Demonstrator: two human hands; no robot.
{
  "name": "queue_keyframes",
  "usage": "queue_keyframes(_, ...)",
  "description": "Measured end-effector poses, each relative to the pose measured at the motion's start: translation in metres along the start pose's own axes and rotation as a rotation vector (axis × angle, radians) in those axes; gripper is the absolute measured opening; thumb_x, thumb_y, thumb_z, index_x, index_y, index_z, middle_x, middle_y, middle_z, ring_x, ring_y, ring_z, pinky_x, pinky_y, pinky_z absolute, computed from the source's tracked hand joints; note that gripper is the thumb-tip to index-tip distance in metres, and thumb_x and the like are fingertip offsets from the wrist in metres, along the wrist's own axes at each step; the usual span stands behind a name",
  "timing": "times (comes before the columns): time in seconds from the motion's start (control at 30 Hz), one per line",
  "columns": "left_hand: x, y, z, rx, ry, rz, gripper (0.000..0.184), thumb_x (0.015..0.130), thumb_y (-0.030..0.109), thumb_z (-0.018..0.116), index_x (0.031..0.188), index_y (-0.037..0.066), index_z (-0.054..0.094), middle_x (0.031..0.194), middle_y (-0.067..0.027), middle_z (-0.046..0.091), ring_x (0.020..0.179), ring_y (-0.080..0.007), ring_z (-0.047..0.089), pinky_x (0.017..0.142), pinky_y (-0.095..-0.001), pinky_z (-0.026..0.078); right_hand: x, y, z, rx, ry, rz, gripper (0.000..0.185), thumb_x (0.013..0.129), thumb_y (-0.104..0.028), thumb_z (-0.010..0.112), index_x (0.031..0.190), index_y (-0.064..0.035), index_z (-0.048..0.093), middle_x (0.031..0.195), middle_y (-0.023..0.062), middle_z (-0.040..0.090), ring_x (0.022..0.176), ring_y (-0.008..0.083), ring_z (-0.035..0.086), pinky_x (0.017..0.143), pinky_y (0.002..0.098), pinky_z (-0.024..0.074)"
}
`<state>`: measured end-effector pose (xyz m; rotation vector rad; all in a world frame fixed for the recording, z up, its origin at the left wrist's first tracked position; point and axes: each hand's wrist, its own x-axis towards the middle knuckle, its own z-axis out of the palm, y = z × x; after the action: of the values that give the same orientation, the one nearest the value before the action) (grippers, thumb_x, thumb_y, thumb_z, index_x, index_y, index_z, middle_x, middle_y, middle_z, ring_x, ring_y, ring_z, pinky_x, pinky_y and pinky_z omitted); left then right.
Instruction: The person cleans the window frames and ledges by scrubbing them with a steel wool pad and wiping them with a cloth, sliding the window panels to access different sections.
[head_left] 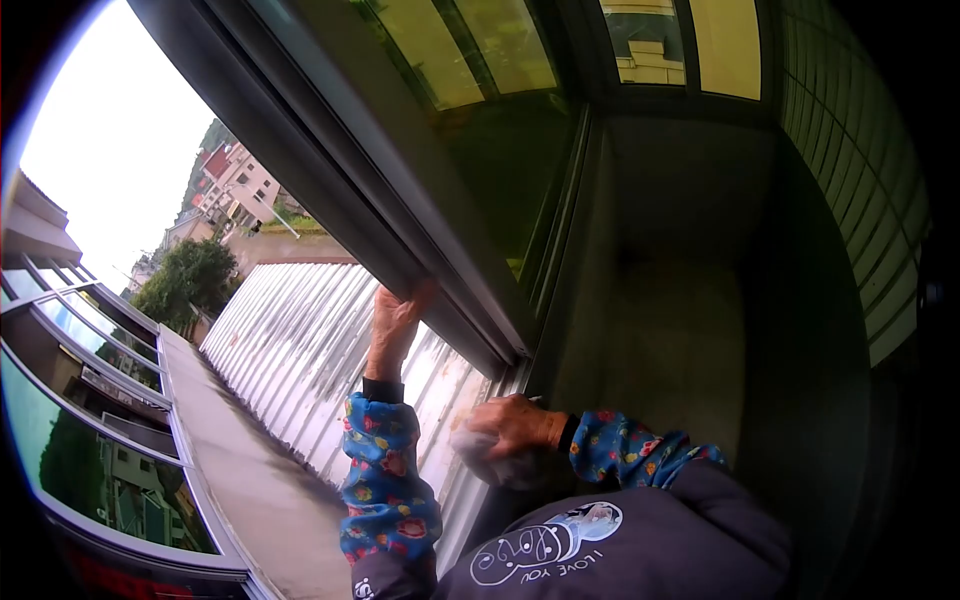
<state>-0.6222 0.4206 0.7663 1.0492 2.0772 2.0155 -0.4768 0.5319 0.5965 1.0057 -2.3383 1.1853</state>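
Note:
My left hand (397, 312) reaches up to the edge of a grey metal window frame (345, 150). Its fingers are closed round that edge, with the tips partly hidden. Lower down and to the right, my right hand (515, 424) is closed on a pale grey, crumpled cloth (490, 458), blurred at its edges. It rests over the window track (512, 378), just below the bottom corner of the frame. Yellow-green tinted glass (490, 160) fills the frame to the right. Both forearms wear blue floral sleeve covers (392, 470).
Outside lies a corrugated metal roof (290, 330) below the opening, with a concrete ledge (240, 440) beside it. A building with reflective windows (110, 430) stands at the left. Indoors, a dim wall corner (690, 180) and a tiled wall (850, 150) are on the right.

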Motion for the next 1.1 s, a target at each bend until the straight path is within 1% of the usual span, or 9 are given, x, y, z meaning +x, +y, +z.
queue_keyframes(0.07,-0.007,0.004,0.003,0.075,0.055,0.012,0.019,0.09,0.018,0.07,0.103,0.005,0.07,0.092,-0.0042,0.07,0.085,-0.0145,0.066,0.075,-0.028,0.055,0.0,0.002,0.001,-0.044,0.018,-0.044,0.041,0.075,-0.042,0.072,0.101,-0.0091,0.068,0.09,0.0133,0.066,0.086,0.0293,0.066,0.078,0.0397,0.0532)
queue_keyframes(0.17,-0.02,0.001,-0.021,0.045,-0.088,-0.035,0.021,0.092,0.02,0.068,0.106,0.005,0.064,0.095,-0.0061,0.068,0.091,-0.0167,0.065,0.082,-0.0334,0.053,-0.002,0.001,0.002,-0.047,0.041,-0.069,0.043,0.073,-0.041,0.073,0.101,-0.0094,0.067,0.094,0.0117,0.066,0.088,0.0295,0.065,0.078,0.0406,0.0527)
queue_keyframes(0.2,-0.028,0.01,-0.019,0.081,-0.048,-0.033,0.013,0.092,0.015,0.067,0.1,0.006,0.063,0.089,-0.0037,0.067,0.086,-0.015,0.065,0.078,-0.0313,0.053,-0.002,-0.001,0.001,-0.05,0.044,-0.078,0.042,0.072,-0.04,0.074,0.101,-0.0094,0.067,0.095,0.0116,0.066,0.088,0.0296,0.065,0.078,0.0408,0.0526)
queue_keyframes(0.3,-0.053,0.017,-0.034,0.018,-0.013,-0.031,0.013,0.092,0.012,0.066,0.101,0.005,0.062,0.091,-0.0041,0.066,0.086,-0.0147,0.064,0.079,-0.031,0.052,-0.001,0.0,0.004,0.003,0.102,-0.114,0.045,0.068,-0.035,0.079,0.101,-0.0084,0.066,0.101,0.0118,0.065,0.091,0.03,0.065,0.077,0.0405,0.0534)
queue_keyframes(0.5,-0.117,0.047,-0.039,0.039,0.093,-0.054,0.014,0.092,0.012,0.065,0.104,0.004,0.062,0.094,-0.0073,0.065,0.086,-0.0179,0.064,0.077,-0.0334,0.053,-0.032,-0.015,-0.026,0.04,0.149,-0.053,0.054,0.066,-0.038,0.082,0.105,-0.0044,0.067,0.106,0.0147,0.067,0.094,0.0329,0.067,0.082,0.0404,0.054)
queue_keyframes(0.63,-0.166,0.064,-0.047,-0.038,0.183,-0.027,0.014,0.093,0.012,0.064,0.105,0.004,0.061,0.094,-0.0084,0.064,0.086,-0.0199,0.065,0.078,-0.034,0.053,-0.046,-0.025,-0.036,0.049,0.175,0.02,0.046,0.064,-0.022,0.084,0.102,-0.0011,0.068,0.102,0.016,0.068,0.096,0.0321,0.066,0.086,0.0383,0.0528)
queue_keyframes(0.7,-0.189,0.077,-0.048,-0.09,0.245,0.006,0.012,0.091,0.011,0.067,0.101,0.003,0.067,0.093,-0.0077,0.067,0.082,-0.0166,0.065,0.07,-0.0293,0.055,-0.049,-0.034,-0.039,0.082,0.171,0.041,0.046,0.063,-0.018,0.085,0.102,-0.0006,0.068,0.101,0.0161,0.067,0.095,0.0315,0.066,0.087,0.038,0.0522)
queue_keyframes(0.83,-0.23,0.095,-0.056,0.042,0.335,0.034,0.022,0.094,0.024,0.064,0.101,0.003,0.066,0.091,-0.0075,0.066,0.079,-0.0139,0.063,0.067,-0.0275,0.054,-0.053,-0.037,-0.038,0.079,0.14,0.065,0.048,0.06,-0.018,0.085,0.101,0.0006,0.067,0.101,0.0167,0.066,0.096,0.0327,0.065,0.087,0.0388,0.0519)
queue_keyframes(1.1,-0.307,0.122,-0.067,0.038,0.553,0.083,0.017,0.096,0.019,0.059,0.096,0.002,0.061,0.087,-0.0122,0.06,0.081,-0.0215,0.061,0.076,-0.0362,0.049,-0.052,-0.035,-0.034,0.021,0.101,0.056,0.049,0.059,-0.018,0.086,0.1,-0.0002,0.066,0.101,0.0151,0.066,0.097,0.0327,0.065,0.086,0.0383,0.0522)
